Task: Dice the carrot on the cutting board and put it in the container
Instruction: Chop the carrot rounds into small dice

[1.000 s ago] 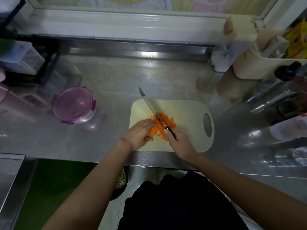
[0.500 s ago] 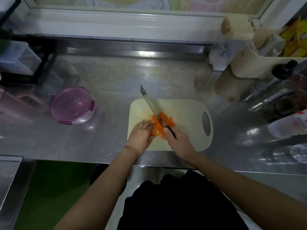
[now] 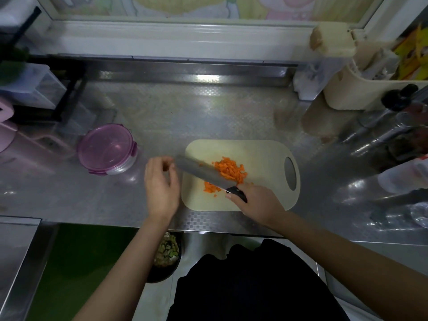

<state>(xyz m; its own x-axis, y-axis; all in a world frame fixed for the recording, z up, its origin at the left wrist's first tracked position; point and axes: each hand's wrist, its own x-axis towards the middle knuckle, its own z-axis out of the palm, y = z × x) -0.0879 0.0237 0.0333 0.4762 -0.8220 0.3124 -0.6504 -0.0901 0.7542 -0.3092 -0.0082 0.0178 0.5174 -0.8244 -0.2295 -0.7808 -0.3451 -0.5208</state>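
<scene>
carrot point(image 3: 229, 171): diced; heaped mid cutting board point(image 3: 259, 150)
right hand point(image 3: 256, 203): clamped on the knife point(image 3: 201, 172) handle
left hand point(image 3: 162, 188): fingers loose, holding nothing; beside the blade tip
container point(image 3: 106, 149): left, closed
risk: tip nicks left fingers; dice spill off the board in transfer

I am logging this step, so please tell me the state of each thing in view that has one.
carrot: diced, in a loose pile on the cutting board.
container: lid on, standing on the counter left of the board.
knife: blade turned flat, reaching over the board's left edge.
right hand: grips the knife handle.
left hand: off the board, fingers loosely curled, holds nothing visible.
</scene>
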